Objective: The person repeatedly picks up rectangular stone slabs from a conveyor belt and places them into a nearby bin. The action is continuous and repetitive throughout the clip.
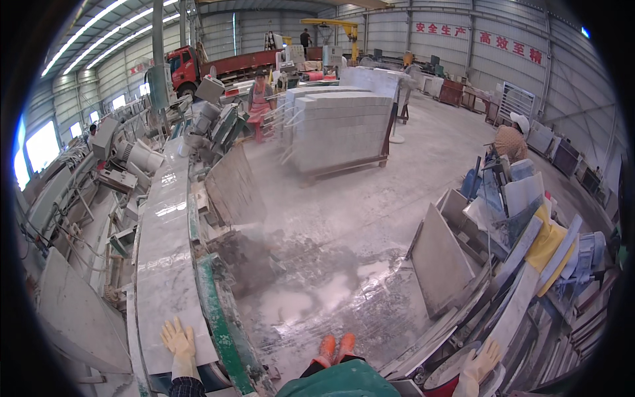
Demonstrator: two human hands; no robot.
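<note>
**Lost underneath and at the edges**

My left hand (177, 337) hides its own palm over the pale slab (165, 264); its dark sleeve (186, 386) runs off the lower edge. That edge also crops my right arm; I cannot tell whether my right hand (484, 360) touches the pale board (514, 309). My green apron (340, 382) is cut off too. The distant dark-clothed person (305, 38) is too small to make out.

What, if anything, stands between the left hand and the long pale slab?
Nothing visible: the gloved left hand is over the near end of the long pale slab, fingers spread. The green rail runs along its right, not between them.
</note>
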